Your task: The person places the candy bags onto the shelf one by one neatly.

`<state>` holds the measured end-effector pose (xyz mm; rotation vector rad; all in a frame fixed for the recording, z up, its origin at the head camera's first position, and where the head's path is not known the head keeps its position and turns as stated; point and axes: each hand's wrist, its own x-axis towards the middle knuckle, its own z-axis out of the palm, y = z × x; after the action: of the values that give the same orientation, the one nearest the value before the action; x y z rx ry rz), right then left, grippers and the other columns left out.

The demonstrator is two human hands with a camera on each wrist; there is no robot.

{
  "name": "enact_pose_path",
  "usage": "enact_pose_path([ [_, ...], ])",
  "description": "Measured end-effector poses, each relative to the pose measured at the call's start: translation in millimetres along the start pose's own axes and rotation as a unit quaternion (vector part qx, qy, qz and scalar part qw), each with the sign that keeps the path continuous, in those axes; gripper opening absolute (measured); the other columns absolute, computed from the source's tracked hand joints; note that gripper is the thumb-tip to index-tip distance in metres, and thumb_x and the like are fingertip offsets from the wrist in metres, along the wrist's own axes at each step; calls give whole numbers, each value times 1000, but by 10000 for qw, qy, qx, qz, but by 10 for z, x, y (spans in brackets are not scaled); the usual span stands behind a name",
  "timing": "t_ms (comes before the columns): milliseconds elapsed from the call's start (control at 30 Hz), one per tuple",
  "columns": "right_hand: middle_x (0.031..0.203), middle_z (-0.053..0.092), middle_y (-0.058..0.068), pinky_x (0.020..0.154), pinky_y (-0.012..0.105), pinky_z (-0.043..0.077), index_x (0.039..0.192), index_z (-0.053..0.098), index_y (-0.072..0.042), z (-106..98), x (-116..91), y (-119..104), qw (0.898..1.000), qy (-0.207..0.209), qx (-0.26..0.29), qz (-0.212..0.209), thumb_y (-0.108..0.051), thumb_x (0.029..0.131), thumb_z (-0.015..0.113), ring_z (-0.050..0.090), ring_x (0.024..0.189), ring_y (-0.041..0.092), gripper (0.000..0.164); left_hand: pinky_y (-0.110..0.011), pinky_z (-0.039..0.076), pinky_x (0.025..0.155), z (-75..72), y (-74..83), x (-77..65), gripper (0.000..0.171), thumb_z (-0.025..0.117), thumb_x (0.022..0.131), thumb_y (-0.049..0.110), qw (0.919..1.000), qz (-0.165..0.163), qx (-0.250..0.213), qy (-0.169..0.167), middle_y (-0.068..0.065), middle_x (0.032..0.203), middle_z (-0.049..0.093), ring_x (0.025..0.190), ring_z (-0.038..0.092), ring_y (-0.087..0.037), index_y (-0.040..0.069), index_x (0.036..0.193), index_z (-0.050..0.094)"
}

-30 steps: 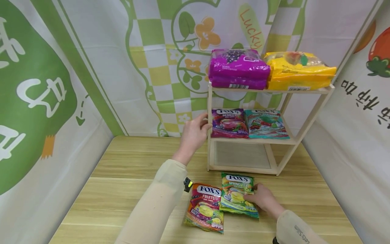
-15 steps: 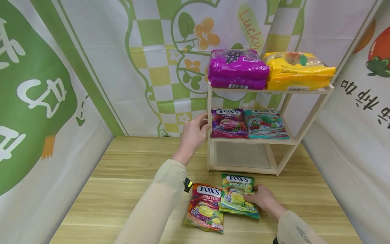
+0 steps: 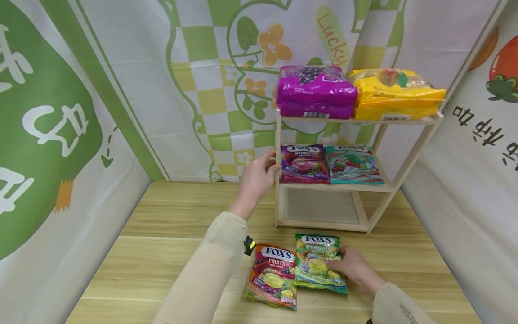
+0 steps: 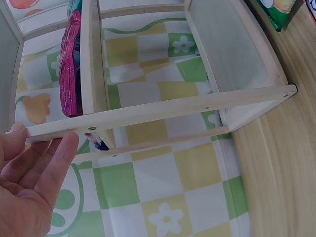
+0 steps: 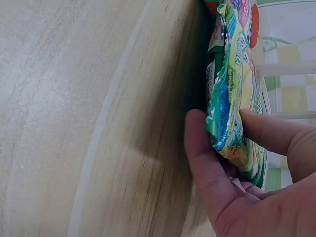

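Note:
My left hand (image 3: 256, 180) grips the left front post (image 3: 278, 198) of a small wooden shelf rack, at middle-shelf height. The left wrist view shows the thumb on one side of that post (image 4: 163, 112) and the fingers on the other. My right hand (image 3: 355, 269) pinches the right edge of a green Spring Tea candy bag (image 3: 313, 252), thumb on top and fingers beneath. In the right wrist view this bag (image 5: 231, 98) appears edge-on, close over the table. Beside it, an orange-red Fruits candy bag (image 3: 270, 265) lies on the table, its right edge next to the green bag.
Two candy bags, purple Berries (image 3: 304, 165) and teal (image 3: 353, 163), lie on the middle shelf. A magenta bag (image 3: 317, 94) and a yellow bag (image 3: 394, 99) sit on top. The bottom shelf (image 3: 319, 207) is just behind the green bag. Printed cloth walls (image 3: 194, 112) surround the wooden table (image 3: 162, 252).
My right hand has drawn the green Spring Tea bag slightly to the right and toward me, away from overlapping the Fruits bag. My left hand stays on the rack post.

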<state>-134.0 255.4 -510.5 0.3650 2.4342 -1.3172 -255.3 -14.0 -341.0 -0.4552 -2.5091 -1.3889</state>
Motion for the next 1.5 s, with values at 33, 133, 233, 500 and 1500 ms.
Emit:
enact_pose_path([
  [33,108,62,21,84,42,58,127,49,15,-2,-5,3,10000,16,18,-38,-17,85,83,61,96,30,63,-27,63,76,0,0,0,46,67,99,11,10000,3,8,5,-21,123,71,109,73,-28,3,143,55],
  [133,108,61,21,83,40,58,126,48,14,-16,-27,-4,9999,48,69,-86,-14,84,83,60,96,30,62,-27,63,77,0,-5,0,46,67,99,11,10000,29,28,20,-21,123,71,108,73,-28,3,143,56],
  [233,110,61,23,87,44,57,128,47,15,-34,-43,-16,9999,70,27,-131,-14,83,82,60,98,31,65,-27,63,78,0,-7,0,46,67,99,11,10000,49,47,30,-21,122,71,108,73,-28,3,143,56],
  [500,117,62,27,87,45,60,135,43,15,-56,-69,-16,9991,16,332,-258,-11,85,79,64,98,30,68,-31,63,83,-3,-5,-3,46,68,99,10,10000,86,12,29,-21,122,71,110,72,-29,2,142,56],
  [1500,103,67,17,72,38,62,137,38,8,-105,-66,37,9899,-319,1282,-519,-6,96,69,68,80,24,53,-27,63,78,-1,-20,-6,46,67,100,10,10000,67,-40,-9,-22,123,71,108,73,-28,1,143,55],
])
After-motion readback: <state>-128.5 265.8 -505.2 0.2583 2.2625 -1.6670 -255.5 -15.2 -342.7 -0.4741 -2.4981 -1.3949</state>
